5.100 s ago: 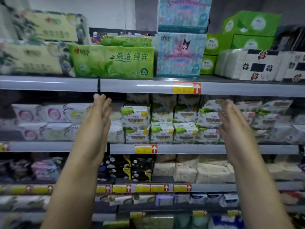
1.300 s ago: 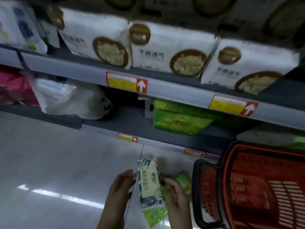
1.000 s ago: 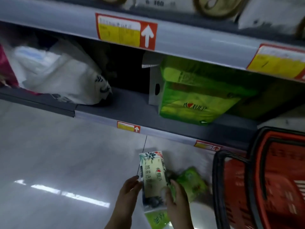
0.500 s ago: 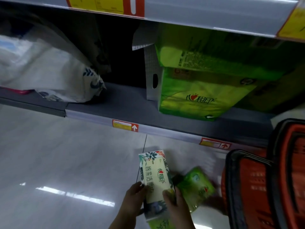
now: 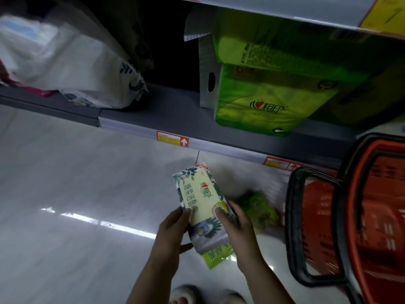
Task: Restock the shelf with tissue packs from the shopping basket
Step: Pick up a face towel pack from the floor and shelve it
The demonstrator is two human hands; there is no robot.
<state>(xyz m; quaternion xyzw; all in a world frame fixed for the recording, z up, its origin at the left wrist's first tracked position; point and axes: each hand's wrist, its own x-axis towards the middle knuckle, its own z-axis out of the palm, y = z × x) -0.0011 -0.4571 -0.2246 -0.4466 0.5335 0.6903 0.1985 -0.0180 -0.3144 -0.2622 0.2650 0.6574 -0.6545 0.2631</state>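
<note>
Pack (image 5: pixel 198 198), cream with leaf print: being held over the floor (image 5: pixel 76 194), in front of the low shelf (image 5: pixel 175 110) and left of the basket (image 5: pixel 317 207).
Left hand (image 5: pixel 173 229): fingers curling round the pack's left edge, thumb pressing on its face.
Right hand (image 5: pixel 235 224): gripping the right edge in the same way.
Green pack (image 5: pixel 215 255): lying under the pack in the same grip, its end poking out below.
Basket: red with a black handle, standing at the right.
Shelf stock: big green pack (image 5: pixel 269 93) sitting at the right, white bag (image 5: pixel 76 69) slumping at the left, the two well apart.
</note>
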